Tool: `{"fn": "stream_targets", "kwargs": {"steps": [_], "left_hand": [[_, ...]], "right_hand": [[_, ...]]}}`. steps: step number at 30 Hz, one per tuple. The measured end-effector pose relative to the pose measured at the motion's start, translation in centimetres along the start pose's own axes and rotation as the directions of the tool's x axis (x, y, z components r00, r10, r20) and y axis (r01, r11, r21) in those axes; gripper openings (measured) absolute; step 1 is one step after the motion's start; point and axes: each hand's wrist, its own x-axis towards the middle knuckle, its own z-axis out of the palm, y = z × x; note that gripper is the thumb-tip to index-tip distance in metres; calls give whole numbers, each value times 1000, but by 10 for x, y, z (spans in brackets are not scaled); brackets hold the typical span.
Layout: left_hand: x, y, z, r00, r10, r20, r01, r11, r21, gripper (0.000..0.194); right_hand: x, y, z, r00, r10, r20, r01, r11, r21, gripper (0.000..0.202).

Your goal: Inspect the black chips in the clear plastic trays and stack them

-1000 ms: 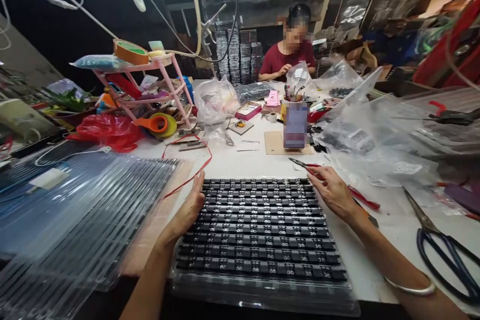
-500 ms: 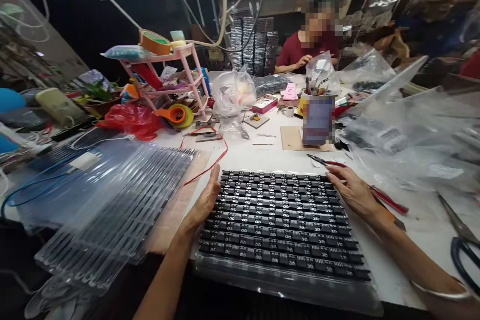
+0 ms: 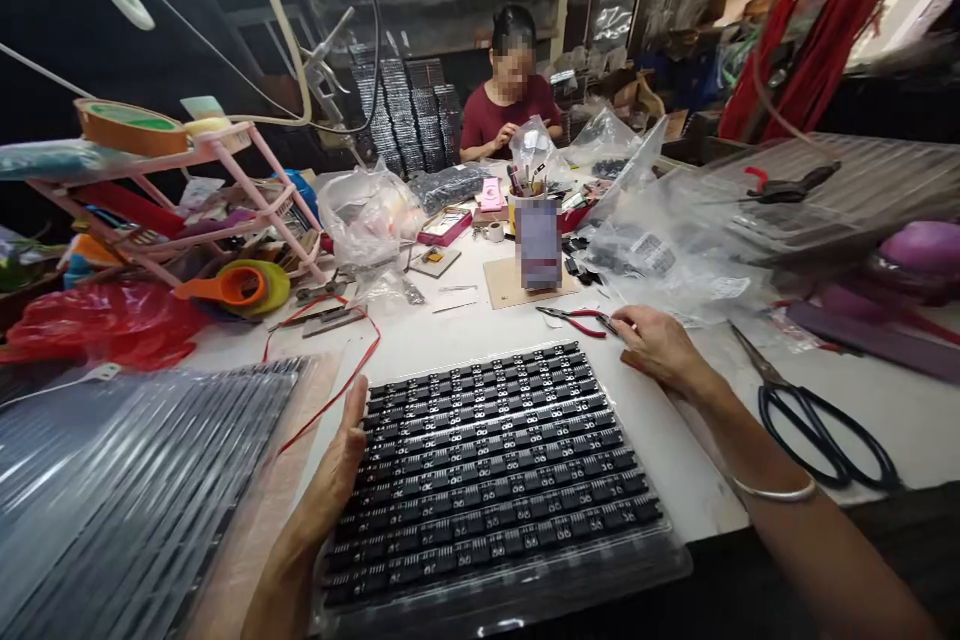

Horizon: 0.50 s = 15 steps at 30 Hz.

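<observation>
Right hand point(image 3: 661, 348) has moved off tray point(image 3: 645, 557), beside pliers point(image 3: 587, 323).

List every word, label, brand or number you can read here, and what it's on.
No text reads clearly.
Black parts: repeated white marks, too small to read.
Nearer bag label: too blurred.
Farther bag label: lines of print, too small.
Upright screen: pixelated, unreadable.

White table point(image 3: 420, 335): tray of black parts point(image 3: 495, 465) at lower centre, red-handled pliers point(image 3: 574, 317) right of centre, large scissors point(image 3: 775, 382) at right. Pink rack point(image 3: 202, 152) and red plastic bag point(image 3: 105, 320) at left, tan board point(image 3: 501, 287) near centre, clear bags point(image 3: 656, 255) right of it.
</observation>
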Motion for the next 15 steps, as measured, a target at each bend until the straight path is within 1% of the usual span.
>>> {"fn": "stream_targets", "kwargs": {"steps": [3,5,7,12,15], "left_hand": [[1,-1,-1,999,-31,-30,30,999,-25,83],[0,-2,-2,999,-30,-29,30,999,-20,83],[0,-4,-3,1000,-6,-12,6,1000,16,82],[2,-6,-5,998,23,55,-29,993,119,80],[1,-2,-4,999,14,38,-19,992,126,85]], "right_hand": [[3,12,-15,992,101,74,-90,986,-140,23],[2,13,-21,985,129,112,-105,975,-196,22],[1,12,-26,979,139,147,-102,967,-233,23],[-3,10,-28,956,191,223,-110,938,-330,25],[-2,10,-26,943,201,266,-91,922,-376,24]]}}
